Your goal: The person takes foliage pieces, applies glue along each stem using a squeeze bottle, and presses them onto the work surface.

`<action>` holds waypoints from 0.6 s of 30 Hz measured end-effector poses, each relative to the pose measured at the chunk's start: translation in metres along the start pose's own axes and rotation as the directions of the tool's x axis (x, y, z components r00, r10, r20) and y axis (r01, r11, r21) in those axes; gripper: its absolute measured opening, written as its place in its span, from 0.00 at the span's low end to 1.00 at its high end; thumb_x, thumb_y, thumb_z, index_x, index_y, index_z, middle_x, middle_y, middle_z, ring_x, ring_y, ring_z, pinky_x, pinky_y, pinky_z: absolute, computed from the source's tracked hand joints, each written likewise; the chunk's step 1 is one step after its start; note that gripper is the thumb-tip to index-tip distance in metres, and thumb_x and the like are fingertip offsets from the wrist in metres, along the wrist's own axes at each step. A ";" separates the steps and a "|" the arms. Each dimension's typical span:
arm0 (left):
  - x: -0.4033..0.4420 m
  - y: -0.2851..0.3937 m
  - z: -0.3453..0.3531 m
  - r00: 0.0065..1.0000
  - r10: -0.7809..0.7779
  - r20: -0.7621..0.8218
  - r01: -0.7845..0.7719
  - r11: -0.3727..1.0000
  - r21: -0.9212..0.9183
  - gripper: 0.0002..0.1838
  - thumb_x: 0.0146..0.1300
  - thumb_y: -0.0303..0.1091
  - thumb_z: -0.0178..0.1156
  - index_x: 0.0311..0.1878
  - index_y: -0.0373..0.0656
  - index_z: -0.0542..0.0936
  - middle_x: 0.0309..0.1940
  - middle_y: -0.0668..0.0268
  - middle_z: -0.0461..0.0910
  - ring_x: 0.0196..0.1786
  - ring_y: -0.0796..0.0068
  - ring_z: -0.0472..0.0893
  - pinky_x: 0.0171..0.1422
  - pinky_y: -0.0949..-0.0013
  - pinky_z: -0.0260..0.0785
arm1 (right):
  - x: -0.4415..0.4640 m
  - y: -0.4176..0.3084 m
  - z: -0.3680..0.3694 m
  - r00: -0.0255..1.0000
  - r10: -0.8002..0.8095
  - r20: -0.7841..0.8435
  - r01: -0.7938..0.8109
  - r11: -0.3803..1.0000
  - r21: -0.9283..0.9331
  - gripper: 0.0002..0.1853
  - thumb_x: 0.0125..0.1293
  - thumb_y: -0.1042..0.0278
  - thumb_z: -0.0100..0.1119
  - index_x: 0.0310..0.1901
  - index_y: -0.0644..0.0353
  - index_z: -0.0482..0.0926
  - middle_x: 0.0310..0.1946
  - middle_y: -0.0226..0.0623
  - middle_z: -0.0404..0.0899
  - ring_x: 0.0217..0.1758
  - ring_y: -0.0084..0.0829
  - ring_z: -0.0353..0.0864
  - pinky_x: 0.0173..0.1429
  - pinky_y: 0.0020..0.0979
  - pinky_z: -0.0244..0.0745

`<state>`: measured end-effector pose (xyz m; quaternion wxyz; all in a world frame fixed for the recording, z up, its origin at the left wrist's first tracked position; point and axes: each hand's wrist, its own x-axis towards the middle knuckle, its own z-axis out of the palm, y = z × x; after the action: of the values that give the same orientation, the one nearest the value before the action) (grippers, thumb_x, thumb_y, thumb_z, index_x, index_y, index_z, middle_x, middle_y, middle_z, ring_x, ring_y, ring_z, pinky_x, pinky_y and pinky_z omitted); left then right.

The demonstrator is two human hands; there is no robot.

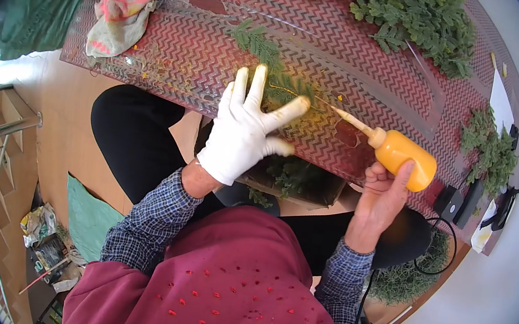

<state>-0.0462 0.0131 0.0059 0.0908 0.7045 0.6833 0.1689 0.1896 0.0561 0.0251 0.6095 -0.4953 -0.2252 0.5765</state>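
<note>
My left hand (241, 124) wears a white glove with yellowed fingertips. Its fingers are spread over a green leafy sprig (257, 45), which lies on the patterned table cover (210, 39); whether they press on it I cannot tell. In my bare right hand (384, 190) is a squeeze bottle (407, 159) of yellow-orange liquid, tilted on its side. The bottle's long pale nozzle points left, its tip close to the sprig's stem. Yellow stains surround the sprig on the cover.
A large heap of green sprigs (419, 20) covers the far right of the table. A smaller bunch (491, 151) sits at the right edge. A stained cloth (126, 6) lies far left. Below the table edge stands a box with greenery (296, 178). A black cable (449, 250) hangs at right.
</note>
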 end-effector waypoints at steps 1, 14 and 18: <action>0.002 -0.002 0.002 0.997 0.000 -0.073 -0.001 1.000 -0.018 0.38 0.43 0.48 0.72 0.63 0.69 0.74 0.67 0.41 0.63 0.68 0.39 0.63 0.69 0.47 0.58 | 0.003 -0.008 -0.004 1.000 0.004 0.007 -0.005 1.000 0.018 0.18 0.69 0.57 0.59 0.53 0.61 0.74 0.41 0.39 0.83 0.29 0.23 0.79 0.31 0.21 0.75; -0.009 0.000 0.005 0.897 0.109 -0.429 -0.163 0.983 -0.091 0.21 0.51 0.19 0.61 0.48 0.51 0.83 0.40 0.66 0.83 0.40 0.65 0.81 0.46 0.66 0.74 | 0.022 -0.034 -0.051 0.999 0.036 0.028 -0.043 0.955 0.295 0.19 0.71 0.59 0.57 0.55 0.62 0.71 0.42 0.41 0.79 0.29 0.24 0.75 0.32 0.21 0.74; -0.032 0.041 -0.014 0.911 0.187 -0.367 -0.285 0.930 -0.234 0.17 0.49 0.16 0.60 0.43 0.45 0.84 0.40 0.63 0.83 0.40 0.63 0.81 0.46 0.65 0.75 | 0.024 -0.037 -0.053 0.996 0.074 0.048 -0.086 0.931 0.356 0.20 0.71 0.59 0.57 0.56 0.64 0.70 0.41 0.39 0.77 0.30 0.24 0.73 0.33 0.21 0.72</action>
<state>-0.0133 -0.0217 0.0300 0.0501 0.7226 0.5665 0.3929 0.2576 0.0657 0.0285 0.6615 -0.3751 -0.1066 0.6405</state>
